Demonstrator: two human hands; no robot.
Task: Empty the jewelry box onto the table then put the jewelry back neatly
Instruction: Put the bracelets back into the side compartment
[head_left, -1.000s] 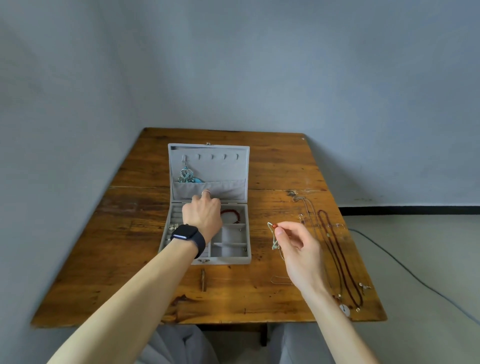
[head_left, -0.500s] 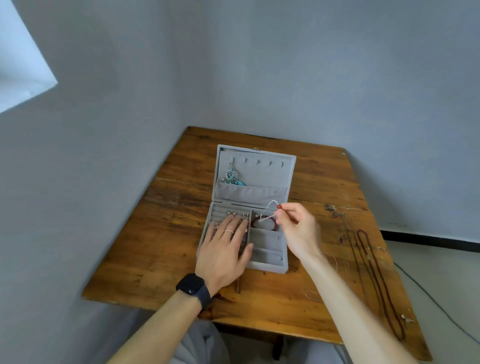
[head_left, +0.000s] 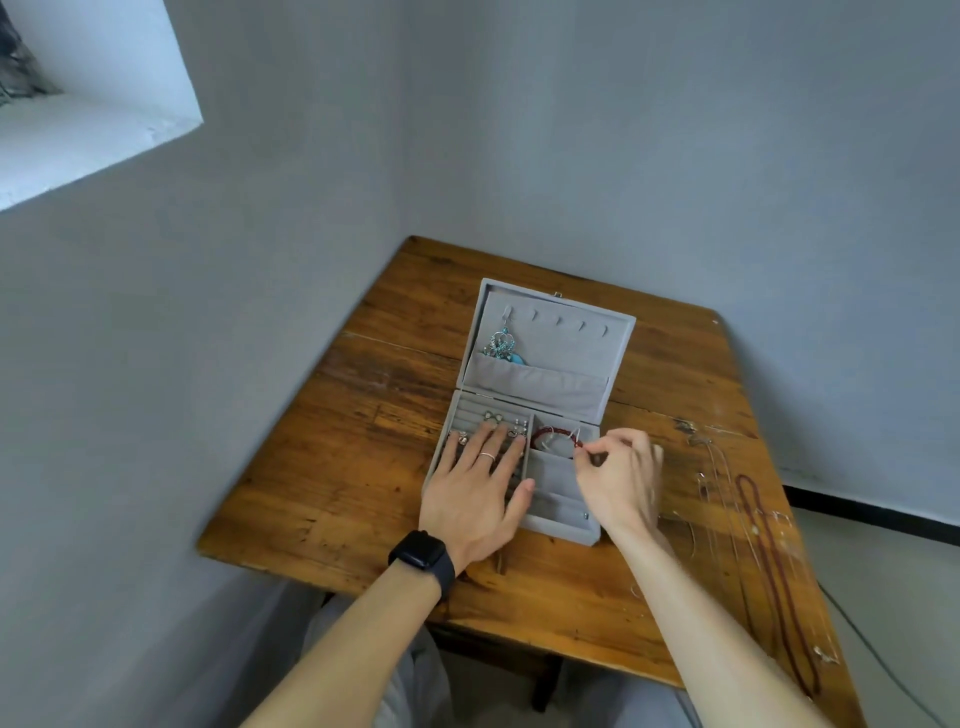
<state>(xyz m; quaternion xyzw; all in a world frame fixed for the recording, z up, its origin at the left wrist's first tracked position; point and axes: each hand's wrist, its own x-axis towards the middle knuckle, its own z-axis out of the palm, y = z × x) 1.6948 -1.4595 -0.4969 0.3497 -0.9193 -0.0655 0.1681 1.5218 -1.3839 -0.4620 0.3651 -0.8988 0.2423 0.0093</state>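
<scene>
Left hand (head_left: 475, 493): flat, fingers (head_left: 491, 441) straight, steadying the box (head_left: 553, 475) mid-tabletop (head_left: 363, 467)
Right hand (head_left: 621, 480): pinching a thin silver piece (head_left: 575, 435) over the far compartment, beside the red bracelet (head_left: 553, 432)
Tip: I should lower slowly and release without snagging the bracelet
Left over: necklaces (head_left: 769, 561) by the right edge

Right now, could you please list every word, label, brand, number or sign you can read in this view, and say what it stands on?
None can be read.
The black watch on the left wrist shows a dark face with no digits.
The grey jewelry box bears no visible label or logo.
Neither the wooden table nor the walls carry any writing.
</scene>
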